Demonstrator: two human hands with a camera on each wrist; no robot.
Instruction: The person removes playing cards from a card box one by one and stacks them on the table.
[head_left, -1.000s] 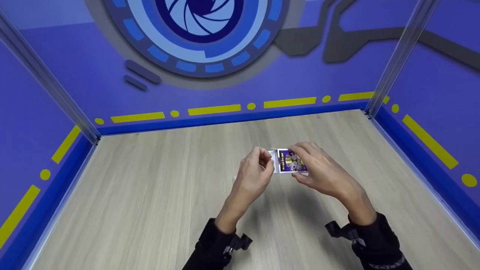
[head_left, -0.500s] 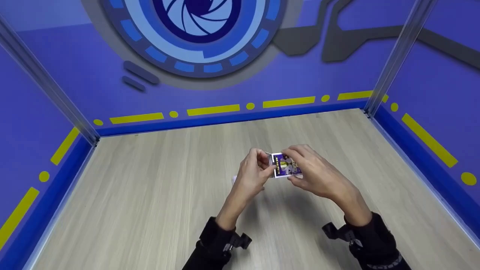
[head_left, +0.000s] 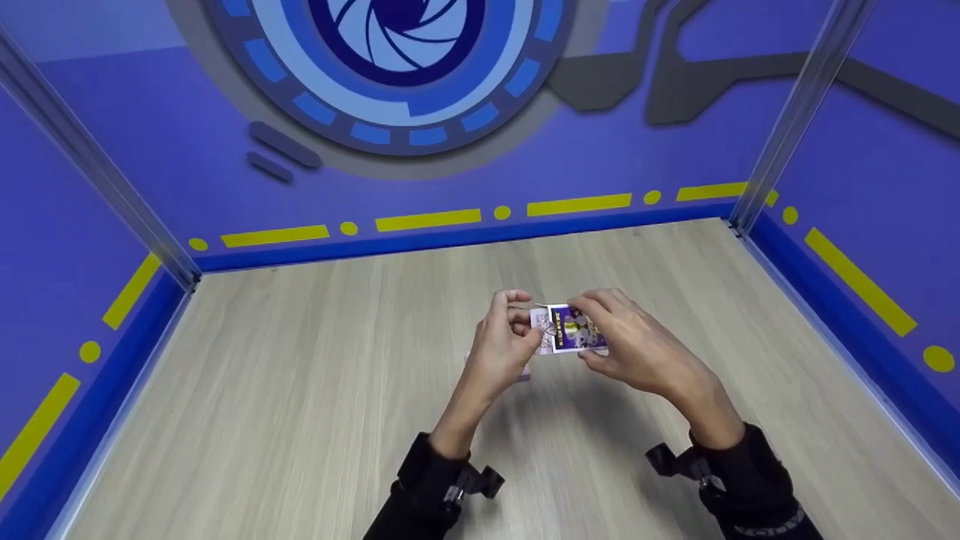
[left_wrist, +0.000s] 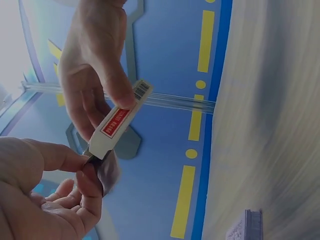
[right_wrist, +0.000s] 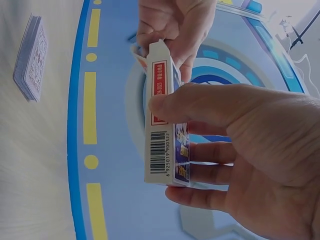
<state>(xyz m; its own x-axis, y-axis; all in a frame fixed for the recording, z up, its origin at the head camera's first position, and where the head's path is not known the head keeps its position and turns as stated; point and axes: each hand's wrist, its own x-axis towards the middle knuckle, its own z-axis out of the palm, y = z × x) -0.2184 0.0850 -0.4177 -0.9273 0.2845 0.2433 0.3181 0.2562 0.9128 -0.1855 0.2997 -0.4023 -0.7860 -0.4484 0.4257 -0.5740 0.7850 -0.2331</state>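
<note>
Our right hand (head_left: pixel 637 352) grips a small purple-and-white cardboard playing-card box (head_left: pixel 571 328), thumb on one narrow side and fingers curled around the other, and holds it in the air above the middle of the table. In the right wrist view the box (right_wrist: pixel 165 125) stands on end between thumb and fingers, its white side showing a barcode and a red label. Our left hand (head_left: pixel 504 346) meets the box at its left end, where thumb and forefinger pinch the box's opened white flap (left_wrist: pixel 100 155); the left wrist view shows the pinch closing on that end, with something dark just below the fingertips that we cannot make out.

Below our hands, on the pale wood-grain tabletop (head_left: pixel 300 390), lies a stack of loose playing cards with patterned backs (right_wrist: pixel 31 56), set apart from the box and mostly hidden under our left hand in the head view. Black sleeves with small strapped-on wrist cameras (head_left: pixel 472 481) cover both forearms. Around the table rise purple-blue walls (head_left: pixel 112 150) with yellow dashes and dots along the base, a large blue circular aperture emblem (head_left: pixel 397 60) on the far wall, and clear corner posts (head_left: pixel 795 112).
</note>
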